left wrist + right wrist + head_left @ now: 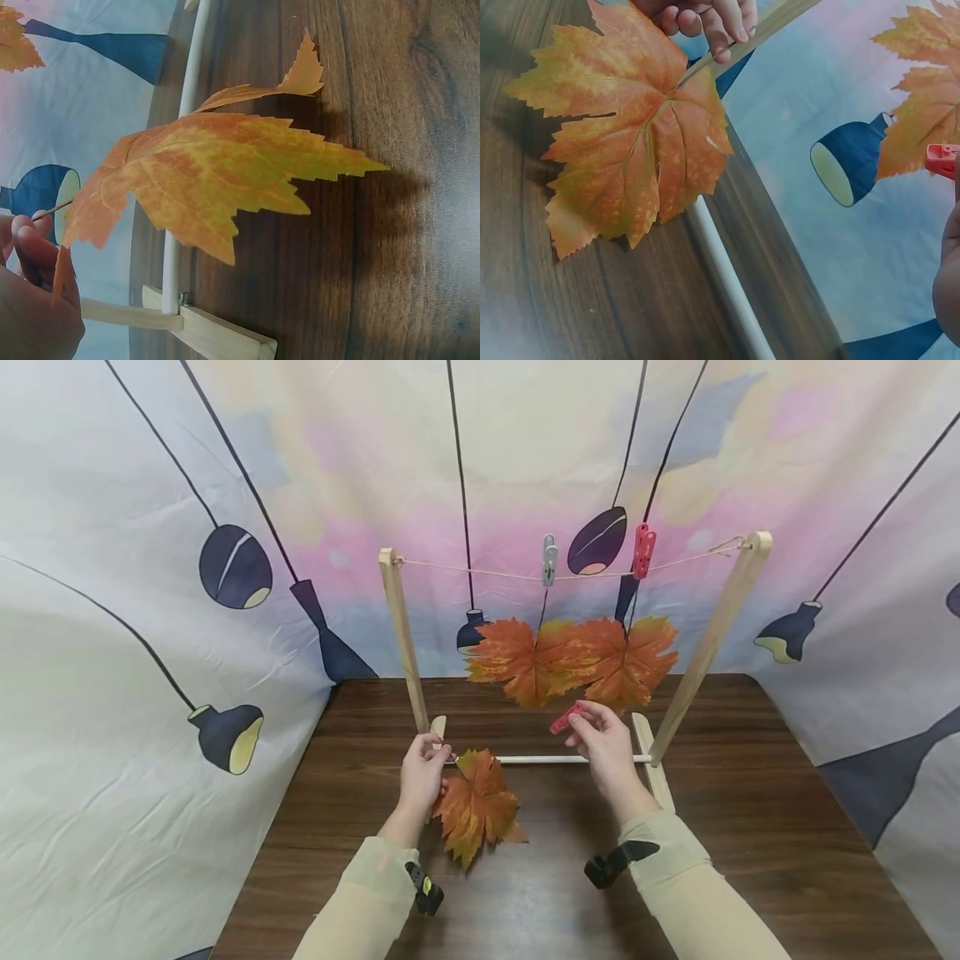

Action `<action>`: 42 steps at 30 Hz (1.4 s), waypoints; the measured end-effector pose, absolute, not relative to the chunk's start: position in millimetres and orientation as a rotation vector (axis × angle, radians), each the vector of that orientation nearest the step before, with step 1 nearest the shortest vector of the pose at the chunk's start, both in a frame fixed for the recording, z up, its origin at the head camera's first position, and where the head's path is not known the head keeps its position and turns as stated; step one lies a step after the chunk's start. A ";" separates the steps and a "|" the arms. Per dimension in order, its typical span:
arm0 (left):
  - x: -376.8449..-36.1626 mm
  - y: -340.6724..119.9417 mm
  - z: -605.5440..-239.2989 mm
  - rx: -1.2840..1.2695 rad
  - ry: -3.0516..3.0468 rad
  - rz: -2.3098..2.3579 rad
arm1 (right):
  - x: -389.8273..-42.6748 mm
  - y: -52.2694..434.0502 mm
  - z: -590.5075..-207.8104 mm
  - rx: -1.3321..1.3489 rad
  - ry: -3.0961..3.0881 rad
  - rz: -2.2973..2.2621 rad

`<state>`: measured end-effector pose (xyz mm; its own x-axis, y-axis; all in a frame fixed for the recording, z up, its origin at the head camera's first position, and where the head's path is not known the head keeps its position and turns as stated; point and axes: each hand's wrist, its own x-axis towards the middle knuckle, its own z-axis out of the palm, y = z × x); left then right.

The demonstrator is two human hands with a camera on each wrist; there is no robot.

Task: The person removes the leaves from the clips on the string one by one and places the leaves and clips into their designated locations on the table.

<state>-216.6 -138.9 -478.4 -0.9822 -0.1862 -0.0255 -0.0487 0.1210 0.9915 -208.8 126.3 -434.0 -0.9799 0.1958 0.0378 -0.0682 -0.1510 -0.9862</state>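
Observation:
By its thin stem, an orange artificial maple leaf [480,806] is pinched in my left hand [422,774], low in front of the wooden rack's left post. In the left wrist view the leaf [195,172] spreads out above the table. My right hand [606,747] holds a red clothespin [566,718] between thumb and fingers, below the hanging leaves; the right wrist view catches only the end of that clothespin [941,159]. Two more maple leaves hang overlapping from the string [480,572], the left leaf [517,656] under a grey clothespin [550,560], the right leaf [626,664] under a red one.
The rack's left post [405,643] and right post [708,652] hold the string. A white rod [540,759] joins their feet near the dark wooden table [525,902]. Behind stands a cloth backdrop [360,468] printed with hanging lamps.

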 end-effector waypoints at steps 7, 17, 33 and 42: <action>-217.5 -139.8 -483.0 0.256 -2.251 -2.028 | -205.4 131.4 -440.2 -0.177 -1.841 2.306; -217.9 -141.2 -486.2 0.297 -2.194 -2.070 | -202.4 136.1 -451.0 -0.167 -1.743 2.365; -217.6 -145.8 -488.9 0.333 -2.184 -2.098 | -203.0 146.8 -467.2 -0.191 -1.774 2.352; -217.4 -146.3 -488.7 0.342 -2.181 -2.089 | -200.4 152.3 -471.3 -0.232 -1.808 2.338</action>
